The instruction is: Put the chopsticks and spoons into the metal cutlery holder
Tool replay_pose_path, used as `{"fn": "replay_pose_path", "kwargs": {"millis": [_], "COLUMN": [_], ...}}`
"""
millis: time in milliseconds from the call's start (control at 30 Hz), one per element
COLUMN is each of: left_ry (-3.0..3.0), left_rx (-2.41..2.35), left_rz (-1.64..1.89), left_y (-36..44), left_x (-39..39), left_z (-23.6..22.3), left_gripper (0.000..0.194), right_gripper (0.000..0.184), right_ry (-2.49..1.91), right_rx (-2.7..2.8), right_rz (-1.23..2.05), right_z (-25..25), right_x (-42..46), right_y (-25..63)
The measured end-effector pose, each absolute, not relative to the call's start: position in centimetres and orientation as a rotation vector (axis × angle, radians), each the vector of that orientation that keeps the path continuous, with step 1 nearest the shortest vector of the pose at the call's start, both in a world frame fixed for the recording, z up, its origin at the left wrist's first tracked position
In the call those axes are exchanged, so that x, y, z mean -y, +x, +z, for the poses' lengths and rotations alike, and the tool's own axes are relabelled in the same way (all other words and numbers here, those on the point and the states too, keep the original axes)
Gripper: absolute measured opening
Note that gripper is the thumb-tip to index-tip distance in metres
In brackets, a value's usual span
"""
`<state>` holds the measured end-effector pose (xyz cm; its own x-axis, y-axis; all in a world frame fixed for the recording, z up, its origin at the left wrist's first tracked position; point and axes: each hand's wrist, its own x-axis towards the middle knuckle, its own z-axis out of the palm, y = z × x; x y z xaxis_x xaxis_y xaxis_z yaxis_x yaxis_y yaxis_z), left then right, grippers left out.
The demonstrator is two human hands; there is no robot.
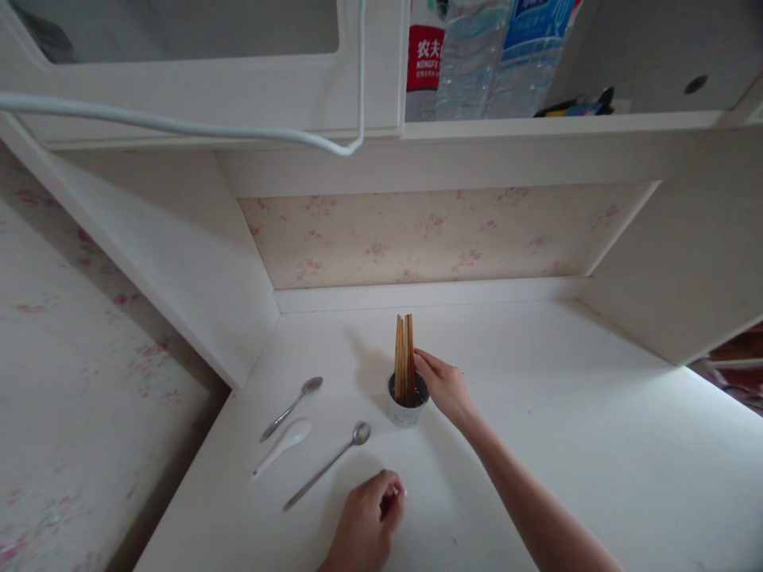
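Note:
A bundle of wooden chopsticks (pixel 404 357) stands upright in a whitish cup (pixel 406 416) with a dark inside. My right hand (pixel 444 384) reaches in from the right, its fingertips closed at the side of the chopsticks just above the cup's rim. Nearer to me, my left hand (pixel 370 516) hovers over the table, fingers curled in, with nothing visible in them. To its left lie a long-handled metal spoon (pixel 329 465), a white spoon (pixel 286 445) and a shorter metal spoon (pixel 293 407), all apart from the hands.
The white desk (pixel 566 461) is bounded by a side panel on each side and a low ledge (pixel 429 295) at the back. Overhead, a shelf holds plastic bottles (pixel 470 59). A white cable (pixel 238 131) hangs across the upper left.

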<state>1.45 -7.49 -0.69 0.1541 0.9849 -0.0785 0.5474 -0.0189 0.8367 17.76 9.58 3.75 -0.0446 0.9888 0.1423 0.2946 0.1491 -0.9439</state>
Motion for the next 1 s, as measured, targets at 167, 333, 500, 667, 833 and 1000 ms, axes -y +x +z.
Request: {"fn": "replay_pose_path", "kwargs": {"millis": [167, 333, 500, 667, 833, 1000], "left_ry": [1.704, 1.845, 1.975, 2.101, 2.153, 2.038], "left_rx": [-1.671, -2.193, -2.280, -2.174, -2.203, -2.030], "left_rz": [0.829, 0.485, -0.014, -0.112, -0.058, 0.575], "left_y": [-3.7, -12.1, -15.3, -14.7, -13.4, -9.1], "left_x": [5.0, -0.6, -3.6, -4.9, -6.8, -7.4], "left_z": [3.1, 4.9, 3.3, 2.1, 4.1, 9.6], "left_gripper": [0.025, 0.023, 0.026, 0.024, 0.027, 0.040], "right_gripper": [0.051, 0.051, 0.048, 0.046, 0.046, 0.044], "right_ry": [-1.201, -1.277, -1.347, -1.364, -1.372, -1.387], "right_rx": [1.212, 1.088, 1.140, 1.205, 1.215, 1.234], "right_rz": [1.161, 1.105, 0.991, 0.962, 0.960, 0.982], "right_z": [1.1, -2.6, -4.6, -4.1, -4.0, -4.0], "right_x": [-8.5, -6.2, -4.8, -4.6, -4.7, -4.6], "right_y": [19.0, 20.3, 20.9, 20.8, 20.8, 20.9]}}
